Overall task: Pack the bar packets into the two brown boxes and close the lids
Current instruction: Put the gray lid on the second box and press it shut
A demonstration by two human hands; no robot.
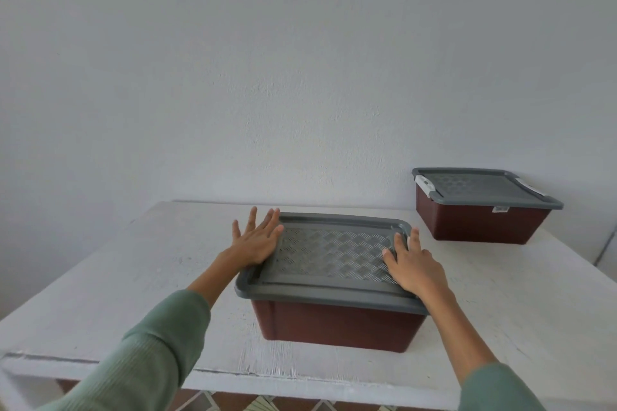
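Left grip [257,240]: wide open, fingers straight and spread, holding nothing. The palm lies flat on the left edge of the near lid, and the fingertips reach past its far left corner.
Right grip [414,267]: open as well, fingers straight, holding nothing. It rests flat on the right edge of the same lid, fingertips pointing toward the wall.
Near lid [334,253]: grey, with a woven pattern in its sunken middle. It spans the gap between the 2 grips and sits level on its box.
Near brown box [334,324]: directly under both grips, standing on the bench close to the front edge. What is inside cannot be seen.
Far brown box [480,223]: beyond the right grip and off to its right, well apart from it, against the wall.
Far lid [480,187]: grey, lying flat on the far brown box, with white latches [424,185] at its 2 short ends. A small white sticker [500,209] sits just under its front rim.
Bench [133,260]: white and scuffed, under both grips and both boxes.
Sleeves [143,350]: green, 1 on each forearm, ending short of the wrists.
Wall [300,77]: plain and pale, ahead of both grips.
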